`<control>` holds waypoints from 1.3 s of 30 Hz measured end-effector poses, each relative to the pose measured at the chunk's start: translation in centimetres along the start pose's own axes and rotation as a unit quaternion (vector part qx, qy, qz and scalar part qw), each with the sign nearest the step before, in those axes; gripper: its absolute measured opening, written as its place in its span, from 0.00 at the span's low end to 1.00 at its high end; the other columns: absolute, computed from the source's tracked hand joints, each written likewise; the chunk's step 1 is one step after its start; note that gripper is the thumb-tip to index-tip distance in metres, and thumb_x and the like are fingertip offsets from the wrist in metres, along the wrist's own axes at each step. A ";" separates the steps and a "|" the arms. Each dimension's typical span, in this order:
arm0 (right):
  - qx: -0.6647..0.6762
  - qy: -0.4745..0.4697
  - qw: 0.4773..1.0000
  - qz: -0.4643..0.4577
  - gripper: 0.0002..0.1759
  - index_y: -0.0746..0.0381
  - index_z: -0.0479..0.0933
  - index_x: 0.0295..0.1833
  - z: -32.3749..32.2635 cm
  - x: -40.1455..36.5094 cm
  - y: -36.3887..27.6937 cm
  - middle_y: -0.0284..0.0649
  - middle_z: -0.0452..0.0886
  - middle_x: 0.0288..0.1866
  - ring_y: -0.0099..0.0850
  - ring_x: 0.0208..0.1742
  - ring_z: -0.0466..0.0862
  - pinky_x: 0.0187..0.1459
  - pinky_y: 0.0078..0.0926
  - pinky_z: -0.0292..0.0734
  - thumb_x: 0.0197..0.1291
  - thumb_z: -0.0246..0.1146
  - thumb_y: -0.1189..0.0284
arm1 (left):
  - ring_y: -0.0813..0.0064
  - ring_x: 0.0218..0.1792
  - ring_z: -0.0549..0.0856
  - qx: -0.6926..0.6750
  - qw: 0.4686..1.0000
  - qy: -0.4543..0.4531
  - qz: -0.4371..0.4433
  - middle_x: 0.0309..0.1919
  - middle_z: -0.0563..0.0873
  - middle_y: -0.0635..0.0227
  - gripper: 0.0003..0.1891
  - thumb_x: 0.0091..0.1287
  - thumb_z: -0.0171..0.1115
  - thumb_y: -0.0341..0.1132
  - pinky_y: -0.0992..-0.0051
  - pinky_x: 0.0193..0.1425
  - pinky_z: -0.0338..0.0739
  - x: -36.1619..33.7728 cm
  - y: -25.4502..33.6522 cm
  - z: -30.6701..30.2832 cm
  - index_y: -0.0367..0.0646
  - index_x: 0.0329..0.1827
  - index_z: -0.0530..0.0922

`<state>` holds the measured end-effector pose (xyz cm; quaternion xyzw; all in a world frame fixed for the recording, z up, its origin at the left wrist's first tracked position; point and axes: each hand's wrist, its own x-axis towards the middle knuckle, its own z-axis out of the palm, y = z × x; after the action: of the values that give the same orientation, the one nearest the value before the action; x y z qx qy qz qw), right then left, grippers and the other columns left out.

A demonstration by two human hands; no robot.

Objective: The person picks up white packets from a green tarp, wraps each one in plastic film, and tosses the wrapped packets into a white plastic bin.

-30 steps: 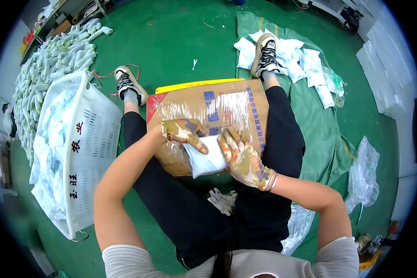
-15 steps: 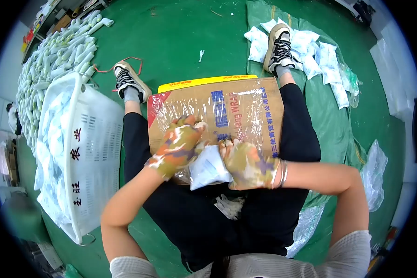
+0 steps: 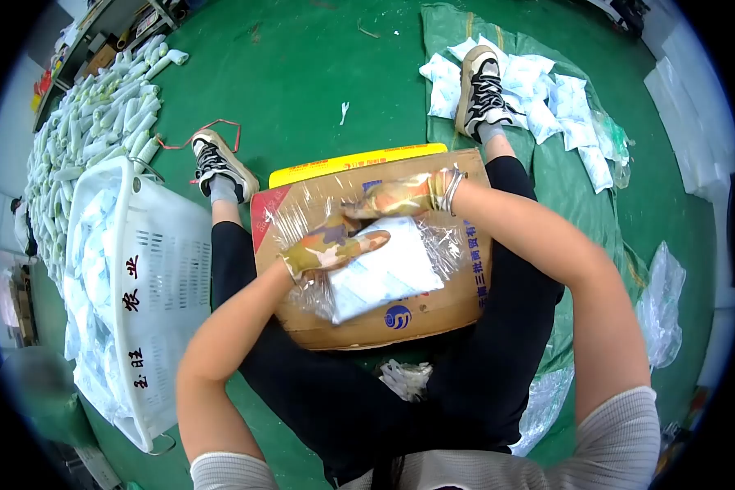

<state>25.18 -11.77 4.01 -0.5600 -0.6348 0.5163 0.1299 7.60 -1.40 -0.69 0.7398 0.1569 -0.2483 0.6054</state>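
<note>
White pouch: The white pouch (image 3: pixel 392 273) with pale blue marks lies flat on clear wrap (image 3: pixel 453 241) in front of the person, tipped a bit to one side. The wrap sticks out past both its ends, maybe so it can go around.
Left hand: The left hand (image 3: pixel 328 247), in a camouflage glove, rests its thumb on the pouch's far edge – likely to stop it sliding. I cannot tell if its fingers squeeze anything.
Right hand: The right hand (image 3: pixel 396 198), gloved too, bends in at the far edge and meets the left. Its fingertips are blurry, so I cannot tell what it grips.
Cardboard box: The cardboard box (image 3: pixel 420 322) lies under the wrap, between the person's legs – it seems to work as a low table.
White basket: The white basket (image 3: pixel 171 327) stands by the left leg, full of pouches (image 3: pixel 98 269), probably to keep them together.
Green sheet: More pouches lie on the green sheet (image 3: pixel 604 237) around the right shoe (image 3: pixel 482 94), perhaps to keep them off the floor.
</note>
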 end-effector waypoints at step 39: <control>-0.326 0.432 0.793 -0.279 0.05 0.53 0.72 0.38 19.3 0.3 -21.6 0.37 0.71 0.39 0.38 0.42 0.71 0.44 0.40 0.66 0.57 0.58 0.66 | 0.76 0.54 0.76 -0.429 0.812 0.241 0.314 0.55 0.75 0.71 0.30 0.68 0.59 0.49 0.75 0.58 0.73 -15.4 -6.2 16.5 0.45 0.69 0.64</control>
<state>-1.67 -17.87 12.82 -0.5323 -0.7720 -0.0756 0.3392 -11.36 -15.04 0.48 0.4498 0.1479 0.2343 0.8491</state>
